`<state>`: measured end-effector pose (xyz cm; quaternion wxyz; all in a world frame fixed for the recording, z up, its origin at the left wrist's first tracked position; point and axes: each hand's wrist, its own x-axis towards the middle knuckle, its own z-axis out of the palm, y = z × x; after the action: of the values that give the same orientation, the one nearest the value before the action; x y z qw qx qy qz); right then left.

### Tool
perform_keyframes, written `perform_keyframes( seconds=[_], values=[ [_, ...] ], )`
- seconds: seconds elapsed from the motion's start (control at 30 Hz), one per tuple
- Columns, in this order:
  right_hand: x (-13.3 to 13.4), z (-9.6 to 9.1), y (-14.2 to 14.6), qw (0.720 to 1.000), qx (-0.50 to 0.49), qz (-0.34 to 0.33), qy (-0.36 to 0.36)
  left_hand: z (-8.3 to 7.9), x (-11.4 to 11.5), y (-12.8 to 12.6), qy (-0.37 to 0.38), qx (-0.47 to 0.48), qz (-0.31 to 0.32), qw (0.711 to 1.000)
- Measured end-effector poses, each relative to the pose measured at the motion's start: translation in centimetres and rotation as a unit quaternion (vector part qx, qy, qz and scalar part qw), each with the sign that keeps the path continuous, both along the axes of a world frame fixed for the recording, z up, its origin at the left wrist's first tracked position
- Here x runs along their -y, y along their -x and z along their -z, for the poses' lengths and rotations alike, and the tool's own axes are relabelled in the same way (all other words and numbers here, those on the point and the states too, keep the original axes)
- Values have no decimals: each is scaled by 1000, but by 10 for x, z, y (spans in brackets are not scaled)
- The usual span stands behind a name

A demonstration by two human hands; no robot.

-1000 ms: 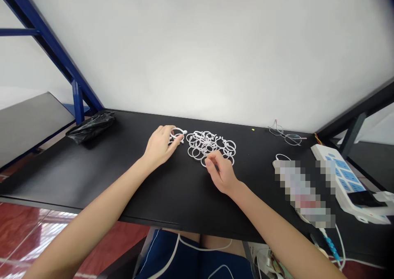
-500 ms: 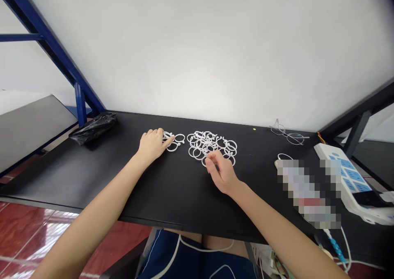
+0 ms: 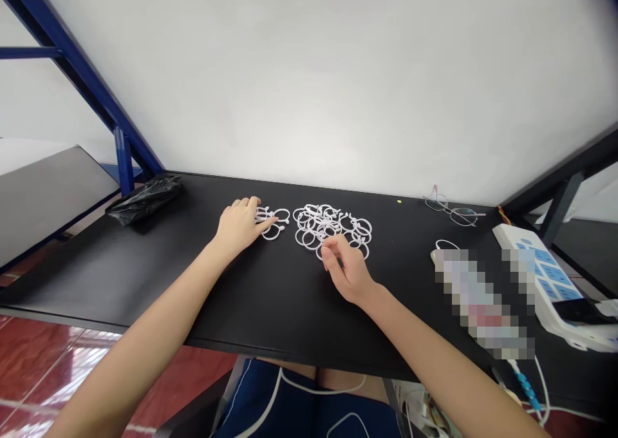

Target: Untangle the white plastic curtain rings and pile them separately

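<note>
My left hand [image 3: 240, 224] rests on a small group of white plastic curtain rings [image 3: 280, 215]. Its thumb is stretched out across them, apart from the other fingers, and part of the group is hidden beneath it. To the right lies a larger heap of the same white rings [image 3: 309, 222], each with a small knob at its gap. At the near edge of this heap is my right hand [image 3: 348, 269], closed with its fingers curled toward the thumb. Whatever it may hold is hidden, and some rings are partly behind it.
The rings lie on a black table [image 3: 270, 296] against a white wall. A crumpled black plastic bag [image 3: 145, 199] sits at the far left. To the right are eyeglasses [image 3: 454, 209], a blurred-out phone [image 3: 477, 303] with a cable, and a white power strip [image 3: 555, 283].
The thumb and fingers of my left hand have shifted slightly to the right, and the rings under them have moved a little. My right hand stays almost still.
</note>
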<state>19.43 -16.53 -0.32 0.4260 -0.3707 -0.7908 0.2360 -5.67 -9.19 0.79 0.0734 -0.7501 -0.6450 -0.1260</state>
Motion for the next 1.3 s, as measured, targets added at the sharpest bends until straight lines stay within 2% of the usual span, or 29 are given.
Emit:
perform_keyframes(
  seconds=[0.13,0.23,0.33,0.47,0.57,0.73,1.0,1.3],
  values=[
    [0,1,0,1000,0,1,-3,-2,1,-1,-13,18,7,1000],
    [0,1,0,1000,0,5,-9,-3,1,-2,-34,58,44,997],
    [0,0,0,1000,-3,11,-15,-4,4,-7,-41,131,145,980],
    [0,-1,0,1000,-4,19,-18,-1,11,-19,-7,186,305,934],
    [0,-2,1,1000,-1,23,-20,3,16,-26,37,192,362,912],
    [0,-1,0,999,2,25,-20,8,17,-31,65,185,396,897],
    [-1,-1,0,1000,4,26,-15,15,13,-33,80,200,406,888],
    [-1,2,0,998,-15,62,-10,6,19,-34,39,241,411,878]
  ],
)
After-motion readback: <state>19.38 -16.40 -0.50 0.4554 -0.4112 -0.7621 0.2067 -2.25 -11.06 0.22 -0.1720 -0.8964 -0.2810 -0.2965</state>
